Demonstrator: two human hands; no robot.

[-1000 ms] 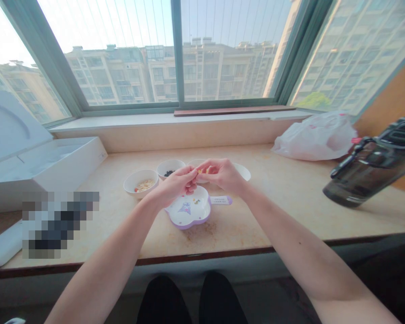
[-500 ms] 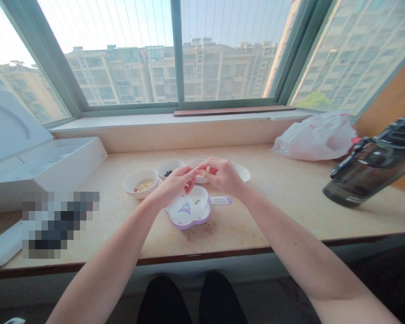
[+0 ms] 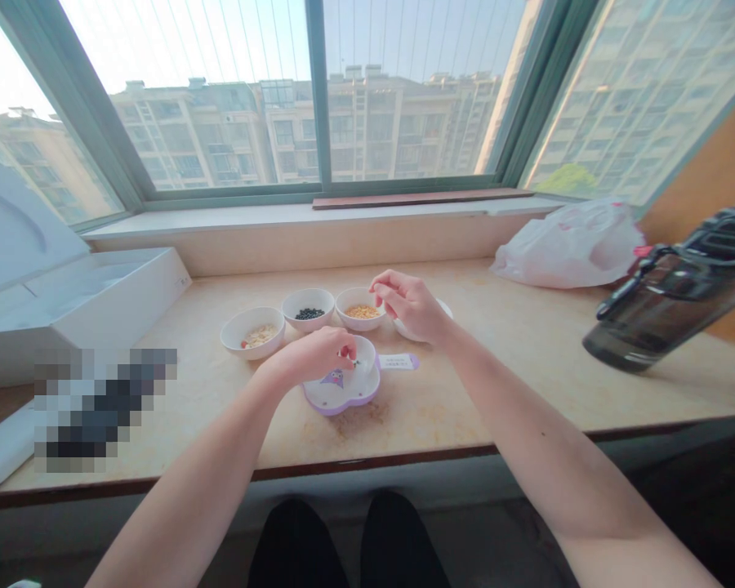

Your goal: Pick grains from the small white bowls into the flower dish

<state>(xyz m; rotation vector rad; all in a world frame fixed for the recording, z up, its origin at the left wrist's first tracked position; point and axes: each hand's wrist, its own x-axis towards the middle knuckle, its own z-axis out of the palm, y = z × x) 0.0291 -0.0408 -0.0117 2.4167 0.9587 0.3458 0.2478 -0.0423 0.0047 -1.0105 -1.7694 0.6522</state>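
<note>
My left hand hangs over the white dish with a purple rim, fingers curled together; whatever they may hold is too small to make out. A cartoon figure and a few small bits show inside the dish. My right hand is raised beside the bowl of yellow grains, thumb and fingers pinched, their contents hidden. Beneath that hand, a white plate is partly covered. Further left stand a bowl of black beans and a bowl of pale flakes with a reddish piece.
A purple-edged label lies at the dish's right side. An open white box and a blurred-out dark object occupy the left. At right are a plastic bag and a dark bottle. The counter's front edge runs before my knees.
My hands were together above the bowls and have moved apart. The left came down over the dish; the right shifted slightly right and up, uncovering the yellow grains.
</note>
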